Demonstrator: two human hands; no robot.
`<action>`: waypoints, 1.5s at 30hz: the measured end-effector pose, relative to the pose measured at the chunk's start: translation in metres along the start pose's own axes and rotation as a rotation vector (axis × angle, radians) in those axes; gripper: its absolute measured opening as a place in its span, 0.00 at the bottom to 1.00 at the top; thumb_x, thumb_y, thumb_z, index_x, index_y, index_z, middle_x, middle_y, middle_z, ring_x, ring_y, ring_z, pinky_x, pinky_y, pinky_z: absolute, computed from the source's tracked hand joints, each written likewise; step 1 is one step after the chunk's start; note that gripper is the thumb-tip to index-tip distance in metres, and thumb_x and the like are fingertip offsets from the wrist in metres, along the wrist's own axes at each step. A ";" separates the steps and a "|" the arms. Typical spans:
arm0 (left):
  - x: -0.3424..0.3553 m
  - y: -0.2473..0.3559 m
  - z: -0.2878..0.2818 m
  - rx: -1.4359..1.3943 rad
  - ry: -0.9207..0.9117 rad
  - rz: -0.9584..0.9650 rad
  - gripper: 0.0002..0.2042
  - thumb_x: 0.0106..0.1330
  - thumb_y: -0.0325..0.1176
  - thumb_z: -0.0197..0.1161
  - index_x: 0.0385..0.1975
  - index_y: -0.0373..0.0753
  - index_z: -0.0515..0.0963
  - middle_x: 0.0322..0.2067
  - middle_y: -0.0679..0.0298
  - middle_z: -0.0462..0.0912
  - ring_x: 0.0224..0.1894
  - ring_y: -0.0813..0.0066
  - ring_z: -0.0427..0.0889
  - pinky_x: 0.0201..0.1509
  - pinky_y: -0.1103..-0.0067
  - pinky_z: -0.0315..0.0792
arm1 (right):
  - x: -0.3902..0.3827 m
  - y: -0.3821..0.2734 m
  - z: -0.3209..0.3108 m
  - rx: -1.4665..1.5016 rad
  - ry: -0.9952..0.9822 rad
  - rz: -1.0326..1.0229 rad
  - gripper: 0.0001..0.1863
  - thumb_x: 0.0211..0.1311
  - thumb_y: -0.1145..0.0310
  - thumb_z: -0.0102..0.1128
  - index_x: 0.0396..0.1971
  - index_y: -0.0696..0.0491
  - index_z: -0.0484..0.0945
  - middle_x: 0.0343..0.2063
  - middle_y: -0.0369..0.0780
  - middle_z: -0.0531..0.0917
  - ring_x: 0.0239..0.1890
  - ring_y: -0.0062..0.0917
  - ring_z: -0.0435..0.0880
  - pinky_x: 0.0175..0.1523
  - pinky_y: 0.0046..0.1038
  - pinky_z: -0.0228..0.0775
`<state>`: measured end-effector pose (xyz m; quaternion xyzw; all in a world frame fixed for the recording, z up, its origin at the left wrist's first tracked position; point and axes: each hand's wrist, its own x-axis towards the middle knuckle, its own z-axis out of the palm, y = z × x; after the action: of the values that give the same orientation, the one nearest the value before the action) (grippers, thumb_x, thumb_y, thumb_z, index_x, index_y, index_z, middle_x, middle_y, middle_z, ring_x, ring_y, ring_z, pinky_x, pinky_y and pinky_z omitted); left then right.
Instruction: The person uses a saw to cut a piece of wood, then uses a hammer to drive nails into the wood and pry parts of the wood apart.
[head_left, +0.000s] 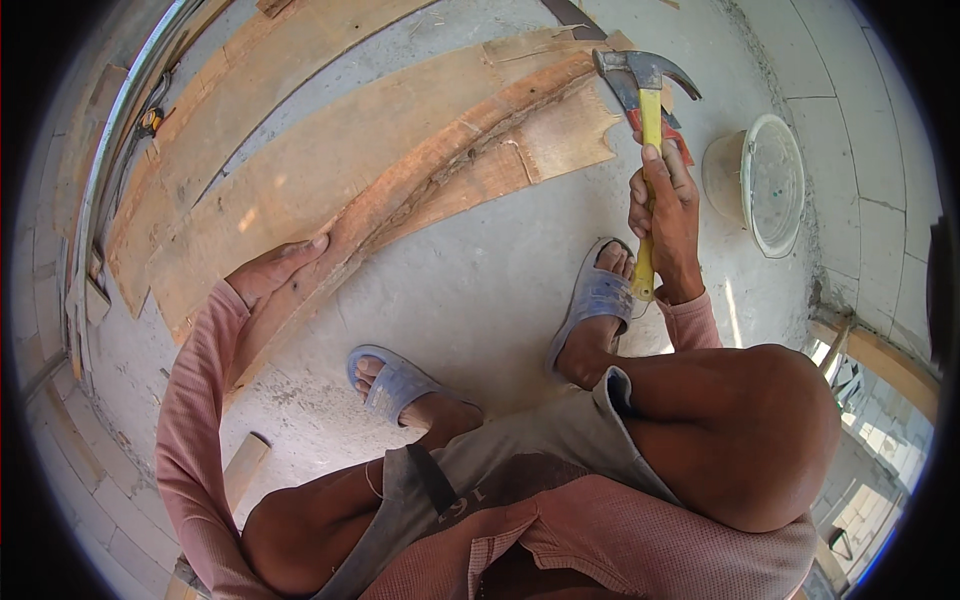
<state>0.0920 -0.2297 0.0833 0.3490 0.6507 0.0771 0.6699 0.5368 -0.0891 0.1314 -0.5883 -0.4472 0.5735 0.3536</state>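
Observation:
My right hand [665, 215] is closed round the yellow handle of a claw hammer [651, 120]. The hammer is raised, its dark metal head near the far end of a long, rough wooden plank [440, 150]. My left hand [275, 270] grips the near part of that plank, its fingers partly hidden. The plank slants from near left to far right across thin plywood sheets [290, 180]. Just behind the hammer lies what looks like a handsaw with a red handle [677, 140], partly covered.
A pale plastic bucket [727, 175] stands right of the hammer, by a block wall [850, 150]. A metal rail [125, 100] and a yellow-black tape measure [150, 122] lie at far left. My sandalled feet rest on the concrete floor [450, 290]. A short board [245, 465] lies near left.

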 end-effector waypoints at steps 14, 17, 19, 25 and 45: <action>0.009 -0.018 -0.008 -0.023 0.020 -0.005 0.39 0.68 0.66 0.59 0.66 0.36 0.71 0.58 0.53 0.80 0.58 0.70 0.80 0.63 0.75 0.72 | -0.012 0.023 0.020 -0.073 -0.069 0.145 0.21 0.74 0.56 0.60 0.59 0.52 0.74 0.18 0.27 0.66 0.11 0.08 0.59 0.16 0.15 0.52; 0.023 -0.012 -0.001 -0.414 -0.111 -0.236 0.35 0.71 0.67 0.52 0.56 0.36 0.77 0.36 0.58 0.87 0.31 0.76 0.86 0.39 0.76 0.82 | -0.019 0.032 0.014 -0.091 -0.018 0.097 0.24 0.74 0.58 0.59 0.62 0.56 0.72 0.17 0.27 0.65 0.11 0.07 0.59 0.15 0.14 0.52; 0.017 0.002 -0.009 -0.382 -0.297 -0.226 0.34 0.73 0.68 0.47 0.57 0.40 0.76 0.34 0.55 0.85 0.30 0.72 0.86 0.35 0.72 0.84 | -0.025 0.032 0.015 -0.145 -0.047 0.057 0.24 0.75 0.58 0.58 0.62 0.56 0.72 0.17 0.27 0.66 0.11 0.07 0.57 0.16 0.14 0.49; -0.011 0.015 0.020 -0.684 -0.456 -0.212 0.33 0.73 0.69 0.40 0.60 0.49 0.74 0.34 0.55 0.81 0.32 0.58 0.87 0.33 0.60 0.86 | -0.038 0.033 0.034 -0.274 -0.095 -0.084 0.21 0.74 0.61 0.61 0.59 0.57 0.76 0.19 0.25 0.69 0.16 0.06 0.60 0.21 0.14 0.50; 0.070 0.037 0.002 -0.063 0.211 0.179 0.45 0.62 0.72 0.60 0.63 0.33 0.73 0.53 0.53 0.81 0.52 0.66 0.83 0.59 0.74 0.75 | -0.046 0.044 0.043 -0.250 -0.294 0.090 0.14 0.72 0.57 0.64 0.39 0.54 0.77 0.20 0.25 0.70 0.17 0.06 0.62 0.21 0.15 0.52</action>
<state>0.1169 -0.1641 0.0471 0.3745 0.6812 0.1931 0.5987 0.5023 -0.1510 0.1034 -0.5570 -0.5351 0.6084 0.1826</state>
